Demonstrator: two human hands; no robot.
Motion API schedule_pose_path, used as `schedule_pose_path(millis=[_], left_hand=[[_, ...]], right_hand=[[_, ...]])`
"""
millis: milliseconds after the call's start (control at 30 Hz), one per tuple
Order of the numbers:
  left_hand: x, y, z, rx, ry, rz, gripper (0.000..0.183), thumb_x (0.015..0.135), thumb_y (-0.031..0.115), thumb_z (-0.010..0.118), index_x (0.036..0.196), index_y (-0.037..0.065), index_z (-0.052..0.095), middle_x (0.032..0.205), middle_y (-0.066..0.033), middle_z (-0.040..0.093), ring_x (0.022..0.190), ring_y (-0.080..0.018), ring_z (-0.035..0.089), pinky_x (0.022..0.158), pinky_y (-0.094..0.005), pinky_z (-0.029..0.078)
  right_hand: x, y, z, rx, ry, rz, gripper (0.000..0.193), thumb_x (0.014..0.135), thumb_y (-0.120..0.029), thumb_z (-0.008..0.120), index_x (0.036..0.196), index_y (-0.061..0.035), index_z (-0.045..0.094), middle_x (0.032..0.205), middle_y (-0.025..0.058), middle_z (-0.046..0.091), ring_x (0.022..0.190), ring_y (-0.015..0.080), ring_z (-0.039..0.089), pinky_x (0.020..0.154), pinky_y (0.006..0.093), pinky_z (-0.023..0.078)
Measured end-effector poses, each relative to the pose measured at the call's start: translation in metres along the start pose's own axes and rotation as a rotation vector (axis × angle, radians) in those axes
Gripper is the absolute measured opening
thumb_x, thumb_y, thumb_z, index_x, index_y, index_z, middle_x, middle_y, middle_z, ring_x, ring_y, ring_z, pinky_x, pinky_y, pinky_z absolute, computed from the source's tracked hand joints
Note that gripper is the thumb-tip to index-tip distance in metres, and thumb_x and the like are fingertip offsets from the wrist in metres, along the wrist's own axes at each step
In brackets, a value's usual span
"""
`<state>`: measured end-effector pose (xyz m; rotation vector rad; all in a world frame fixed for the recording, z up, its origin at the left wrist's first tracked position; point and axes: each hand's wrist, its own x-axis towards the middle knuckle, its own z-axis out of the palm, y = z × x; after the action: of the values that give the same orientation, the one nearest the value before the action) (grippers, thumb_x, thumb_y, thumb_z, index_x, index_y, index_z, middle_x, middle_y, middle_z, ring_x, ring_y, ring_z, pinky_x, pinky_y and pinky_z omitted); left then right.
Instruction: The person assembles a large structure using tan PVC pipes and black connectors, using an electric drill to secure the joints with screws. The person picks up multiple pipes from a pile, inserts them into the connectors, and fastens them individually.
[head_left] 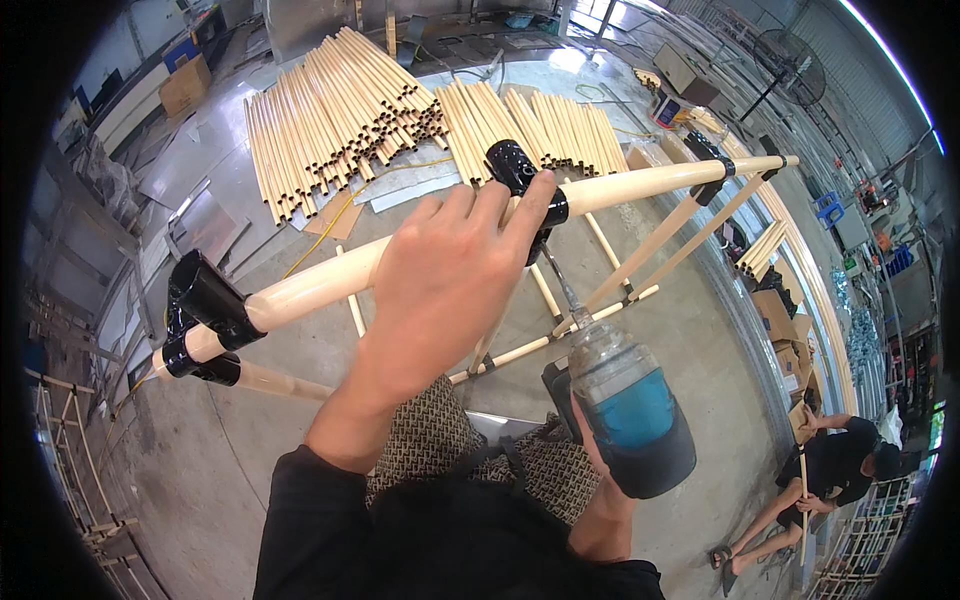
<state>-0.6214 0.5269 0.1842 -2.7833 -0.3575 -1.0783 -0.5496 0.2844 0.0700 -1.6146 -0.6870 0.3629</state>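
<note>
A cream pipe (650, 188) runs across in front of me as the top rail of a frame with black joints. My left hand (435, 285) is closed over this rail, with its forefinger stretched onto a black pipe joint (513, 168) at the middle. In my right hand (592, 445) is a teal and black cordless driver (635, 410), which mostly hides the fingers. Its long bit (562, 278) points up at the underside of that joint; whether the tip touches is unclear. Another black joint (212, 298) sits at the rail's left end.
Stacks of cream pipes (330, 120) lie on metal sheets beyond the frame. Lower rails (520, 352) of the frame stand near the floor. At the lower right a seated person (845, 465) handles a thin pipe. Cardboard boxes (780, 320) line the right side, and a fan (788, 68) stands behind.
</note>
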Motion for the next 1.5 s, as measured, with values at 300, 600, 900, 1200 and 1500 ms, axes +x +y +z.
schedule_pose_path(millis=[300, 600, 900, 1200, 1500], left_hand=[[-0.001, -0.001, 0.003, 0.094, 0.007, 0.017, 0.051, 0.08, 0.01, 0.06, 0.132, 0.01, 0.06, 0.084, -0.0025, 0.058, 0.08, -0.0182, 0.061, 0.069, -0.0315, 0.047], [-0.003, -0.001, 0.002, 0.039, 0.036, -0.032, 0.059, 0.072, 0.0, 0.061, 0.129, 0.016, 0.063, 0.089, -0.0036, 0.063, 0.076, -0.0207, 0.058, 0.069, -0.0353, 0.046], [-0.002, 0.0, 0.01, 0.029, 0.078, -0.023, 0.055, 0.077, 0.003, 0.059, 0.13, 0.017, 0.063, 0.091, -0.0026, 0.062, 0.079, -0.0198, 0.06, 0.068, -0.033, 0.048], [0.002, 0.01, 0.008, 0.021, 0.1, -0.06, 0.065, 0.069, -0.004, 0.063, 0.13, 0.02, 0.064, 0.095, -0.0052, 0.066, 0.08, -0.0237, 0.063, 0.072, -0.0368, 0.051], [0.006, 0.023, -0.003, -0.021, 0.026, -0.143, 0.066, 0.069, -0.005, 0.064, 0.129, 0.021, 0.065, 0.089, -0.0068, 0.067, 0.078, -0.0256, 0.064, 0.071, -0.037, 0.05]], right_hand=[[0.005, -0.005, -0.005, -0.002, -0.008, 0.014, 0.051, 0.088, -0.019, 0.07, 0.132, -0.0042, 0.049, 0.126, 0.0111, 0.056, 0.112, 0.0229, 0.056, 0.093, 0.036, 0.048], [-0.003, 0.021, 0.005, 0.042, -0.027, 0.062, 0.054, 0.092, -0.02, 0.068, 0.139, -0.0054, 0.046, 0.135, 0.0114, 0.056, 0.122, 0.0226, 0.055, 0.1, 0.0368, 0.048], [0.022, -0.024, 0.0, -0.334, -0.103, -0.236, 0.055, 0.083, -0.025, 0.078, 0.126, 0.0016, 0.057, 0.108, 0.0084, 0.068, 0.092, 0.0167, 0.066, 0.078, 0.0284, 0.053], [0.03, -0.048, -0.014, -0.144, -0.207, -0.374, 0.061, 0.068, -0.022, 0.079, 0.119, 0.0036, 0.058, 0.095, 0.0185, 0.065, 0.084, 0.0364, 0.067, 0.07, 0.0386, 0.052], [0.026, 0.014, -0.038, -0.253, -0.041, -0.619, 0.051, 0.07, -0.022, 0.073, 0.113, 0.0025, 0.062, 0.095, 0.0186, 0.065, 0.081, 0.0362, 0.066, 0.069, 0.0398, 0.051]])
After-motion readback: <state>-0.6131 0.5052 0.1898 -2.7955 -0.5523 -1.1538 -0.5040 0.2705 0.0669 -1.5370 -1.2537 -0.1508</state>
